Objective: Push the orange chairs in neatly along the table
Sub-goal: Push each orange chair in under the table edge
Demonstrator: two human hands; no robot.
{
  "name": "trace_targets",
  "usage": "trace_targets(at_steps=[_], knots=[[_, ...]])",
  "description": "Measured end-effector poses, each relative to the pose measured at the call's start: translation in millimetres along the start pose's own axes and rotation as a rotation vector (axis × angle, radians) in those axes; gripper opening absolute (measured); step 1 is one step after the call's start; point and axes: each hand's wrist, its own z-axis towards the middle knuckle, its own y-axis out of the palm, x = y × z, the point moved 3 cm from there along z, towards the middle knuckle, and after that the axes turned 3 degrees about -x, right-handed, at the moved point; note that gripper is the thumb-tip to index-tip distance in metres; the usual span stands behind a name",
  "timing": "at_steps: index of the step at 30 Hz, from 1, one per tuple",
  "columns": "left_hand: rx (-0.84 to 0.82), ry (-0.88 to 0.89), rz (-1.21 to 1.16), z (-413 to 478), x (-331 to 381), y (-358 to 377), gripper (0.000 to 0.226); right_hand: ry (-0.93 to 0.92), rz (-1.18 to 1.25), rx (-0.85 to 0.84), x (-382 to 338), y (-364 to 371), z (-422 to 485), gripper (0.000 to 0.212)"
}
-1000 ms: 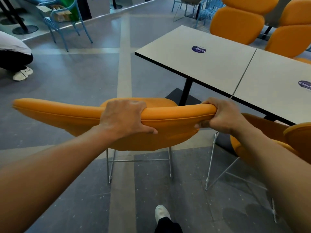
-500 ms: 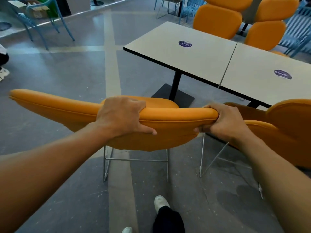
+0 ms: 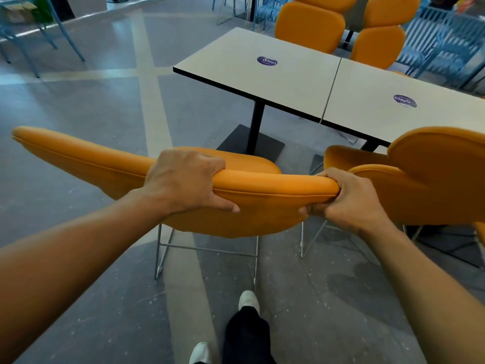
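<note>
Right in front of you, both hands grip the top of one orange chair. Your left hand holds the middle of the back, fingers curled over the edge. Your right hand squeezes the right end. This chair stands on the grey floor facing the left table, with its seat not yet under the top. You can count four orange chairs: this one, a second chair just beside it on your right, and two far chairs across the tables. The left table touches a right table. Each has one purple sticker. Your two white shoes show below.
</note>
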Motion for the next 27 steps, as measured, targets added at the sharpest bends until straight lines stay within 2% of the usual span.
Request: trace_targets(at_steps=[9,13,18,21,24,27], knots=[[-0.002,-0.001,0.011,-2,0,-2,0.079,0.068,-0.03,-0.032,-7,-2,2,0.06],[-0.023,-0.01,0.006,-2,-1,-2,0.079,0.064,-0.135,-0.09,-12,-3,6,0.063],[-0.049,-0.046,-0.033,-6,3,-4,0.077,-0.086,-0.267,-0.144,-35,0,8,0.069],[0.013,-0.061,-0.095,-15,0,-4,0.077,-0.192,-0.298,-0.145,-63,7,13,0.072],[0.09,-0.166,-0.093,-33,-16,-5,0.083,-0.244,-0.303,-0.123,-90,20,15,0.074],[0.09,-0.279,-0.061,-56,-43,-3,0.09,-0.268,-0.347,-0.057,-111,37,16,0.074]])
